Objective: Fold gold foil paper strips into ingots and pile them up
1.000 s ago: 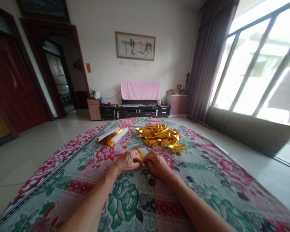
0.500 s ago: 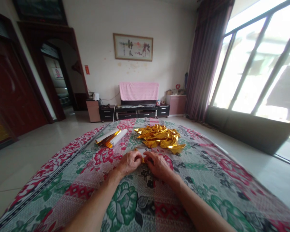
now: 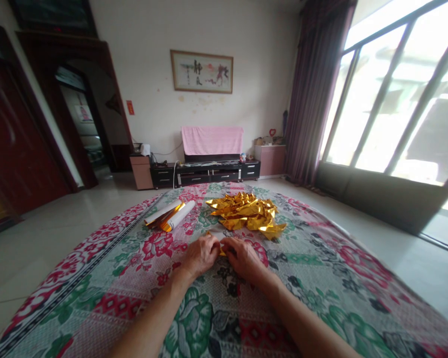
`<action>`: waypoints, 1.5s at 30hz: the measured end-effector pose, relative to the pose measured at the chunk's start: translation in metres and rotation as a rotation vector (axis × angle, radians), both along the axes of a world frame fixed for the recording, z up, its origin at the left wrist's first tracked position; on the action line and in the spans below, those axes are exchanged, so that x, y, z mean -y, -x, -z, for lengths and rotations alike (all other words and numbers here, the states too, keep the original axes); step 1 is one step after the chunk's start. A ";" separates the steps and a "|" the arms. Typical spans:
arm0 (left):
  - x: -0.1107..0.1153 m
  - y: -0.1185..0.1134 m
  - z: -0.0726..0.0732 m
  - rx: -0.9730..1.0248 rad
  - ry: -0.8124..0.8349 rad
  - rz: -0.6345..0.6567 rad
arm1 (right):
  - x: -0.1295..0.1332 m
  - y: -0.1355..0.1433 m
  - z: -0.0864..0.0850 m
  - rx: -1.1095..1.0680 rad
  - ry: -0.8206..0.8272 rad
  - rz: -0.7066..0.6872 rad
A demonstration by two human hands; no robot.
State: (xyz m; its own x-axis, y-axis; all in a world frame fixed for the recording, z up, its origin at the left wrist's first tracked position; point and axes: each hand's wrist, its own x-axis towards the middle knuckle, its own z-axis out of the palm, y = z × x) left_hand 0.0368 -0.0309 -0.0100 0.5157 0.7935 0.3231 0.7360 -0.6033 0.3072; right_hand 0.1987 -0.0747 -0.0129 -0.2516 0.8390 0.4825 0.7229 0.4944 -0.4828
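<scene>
My left hand [image 3: 202,254] and my right hand [image 3: 241,254] meet near the middle of the table, fingertips pinched together. Between them is a piece of gold foil paper [image 3: 222,252], mostly hidden by the fingers; a pale edge of it shows just beyond the hands. Both hands are closed on this sheet. Past my right hand lies a heap of folded gold foil pieces [image 3: 248,211], shiny and crumpled-looking. Farther left rests a loosely rolled stack of foil sheets [image 3: 170,216], white on the outside and gold inside.
A flowered cloth [image 3: 134,293] in red, green and grey covers the round table. Behind it, a low black cabinet [image 3: 205,174] stands along the wall, with a pink cloth [image 3: 212,140] over something on top. Large windows [image 3: 392,104] are at the right.
The view has shifted slightly. My hands stay together at the same spot, with small finger movements on the gold foil paper; the heap and the roll lie as before.
</scene>
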 end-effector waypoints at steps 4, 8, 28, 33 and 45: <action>0.003 -0.001 0.000 -0.072 -0.008 -0.024 | 0.001 -0.001 -0.001 -0.026 0.013 -0.009; 0.003 -0.001 -0.001 -0.069 -0.005 0.005 | 0.001 -0.001 -0.001 -0.046 0.015 -0.007; 0.001 0.000 0.002 0.036 0.000 0.000 | -0.002 0.004 0.002 -0.025 0.004 0.042; 0.000 0.000 0.004 0.027 0.002 -0.017 | 0.000 0.000 0.000 -0.036 0.025 0.006; 0.003 -0.001 0.001 0.026 -0.008 -0.047 | -0.003 -0.001 0.004 -0.055 0.037 0.013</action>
State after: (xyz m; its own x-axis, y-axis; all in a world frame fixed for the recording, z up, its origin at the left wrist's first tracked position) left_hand 0.0381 -0.0341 -0.0111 0.4694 0.8142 0.3418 0.7555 -0.5707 0.3219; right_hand 0.1996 -0.0717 -0.0165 -0.2146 0.8594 0.4641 0.7012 0.4663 -0.5394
